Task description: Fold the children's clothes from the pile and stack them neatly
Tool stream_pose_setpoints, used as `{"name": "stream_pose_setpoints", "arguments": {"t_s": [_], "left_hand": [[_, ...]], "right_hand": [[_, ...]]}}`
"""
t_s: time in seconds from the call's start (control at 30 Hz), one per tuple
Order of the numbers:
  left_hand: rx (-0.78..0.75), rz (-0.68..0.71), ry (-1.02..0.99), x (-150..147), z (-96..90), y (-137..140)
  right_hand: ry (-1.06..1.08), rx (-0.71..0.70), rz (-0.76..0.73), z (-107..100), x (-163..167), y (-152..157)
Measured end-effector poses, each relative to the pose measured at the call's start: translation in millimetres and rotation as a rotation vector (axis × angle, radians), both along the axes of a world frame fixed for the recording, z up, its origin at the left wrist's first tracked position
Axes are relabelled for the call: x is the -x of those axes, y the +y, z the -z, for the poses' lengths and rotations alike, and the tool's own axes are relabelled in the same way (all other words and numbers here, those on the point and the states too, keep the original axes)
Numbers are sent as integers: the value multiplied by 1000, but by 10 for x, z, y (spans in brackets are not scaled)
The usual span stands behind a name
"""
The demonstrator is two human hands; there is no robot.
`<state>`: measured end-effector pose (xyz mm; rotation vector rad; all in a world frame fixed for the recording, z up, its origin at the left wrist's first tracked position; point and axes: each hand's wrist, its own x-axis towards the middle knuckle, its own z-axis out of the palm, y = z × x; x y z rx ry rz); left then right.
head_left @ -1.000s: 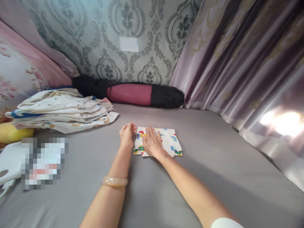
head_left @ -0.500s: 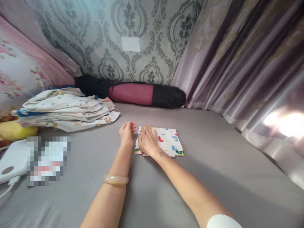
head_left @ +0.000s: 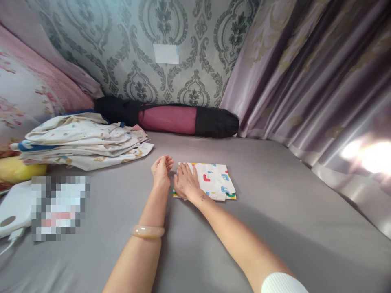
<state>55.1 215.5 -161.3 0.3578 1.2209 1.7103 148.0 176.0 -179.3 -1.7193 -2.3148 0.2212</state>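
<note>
A folded white cloth [head_left: 215, 179] printed with red, blue and green shapes lies flat on the grey sheet [head_left: 195, 252]. Other folded layers with yellow and green edges show beneath it. My right hand [head_left: 186, 181] rests palm down on its left part, fingers stretched out flat. Just left of the cloth, my left hand [head_left: 161, 171] stands on its side on the sheet, apart from it. Its fingers are loosely curled in, and I see nothing in them. A pale bangle [head_left: 148, 231] circles my left forearm.
At the left is a heap of printed cloths [head_left: 85, 140]. Nearer are a yellow object [head_left: 23, 169], a white device [head_left: 15, 207] with a cable, and a blurred-out item [head_left: 61, 207]. A black and maroon roll [head_left: 168, 119] lies along the wall; curtains [head_left: 290, 81] hang at right.
My right hand has slid slightly left across the cloth, toward its left edge. My left hand stays curled beside it. The view has shifted a little.
</note>
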Motion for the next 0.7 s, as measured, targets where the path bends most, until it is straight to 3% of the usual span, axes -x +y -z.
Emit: {"name": "stream_pose_setpoints", "arguments": {"t_s": [0.13,0.33,0.47,0.7], "left_hand": [[2,21,11,-27,-9,-19],[-11,71,43,-70,48,-7],[-6,80,66,-82,81,2],[-3,95,99,-105,69,-16]], "right_hand": [[36,7,-14,-77,-83,-7],[-14,-37,50,-154,-460,-58],[-45,-37,63,-105,-609,-88],[-50,-33,77,6,-586,-91]]}}
